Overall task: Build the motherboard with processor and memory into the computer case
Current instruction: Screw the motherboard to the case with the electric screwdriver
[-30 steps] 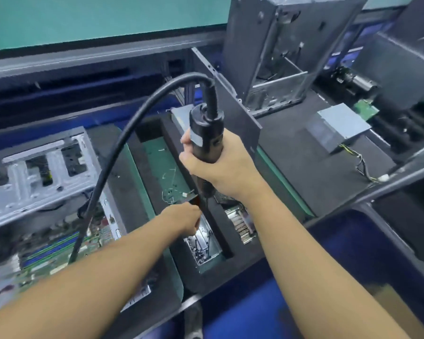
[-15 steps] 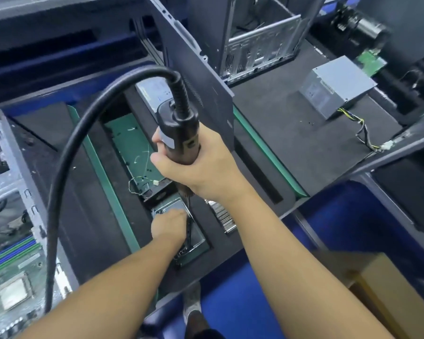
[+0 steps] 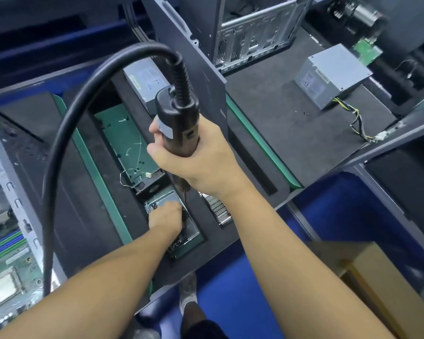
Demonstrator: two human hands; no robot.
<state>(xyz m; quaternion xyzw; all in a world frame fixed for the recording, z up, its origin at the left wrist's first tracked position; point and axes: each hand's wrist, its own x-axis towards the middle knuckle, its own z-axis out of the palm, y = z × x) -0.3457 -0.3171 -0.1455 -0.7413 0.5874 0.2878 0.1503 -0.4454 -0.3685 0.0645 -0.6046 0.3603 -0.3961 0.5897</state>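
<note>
Wrapping our right hand (image 3: 202,159) round the black electric screwdriver (image 3: 178,118), left hand (image 3: 165,216) curled in the shiny metal tray (image 3: 196,232) on we cannot tell what, we think the flat green motherboard (image 3: 10,267), far left of the tray, is stiff but breakable: hold its edges.

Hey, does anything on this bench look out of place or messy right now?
Small dark bits, likely stray screws, lie loose on the black mat beside the grey power supply; its wires sprawl to the mat's edge.
</note>
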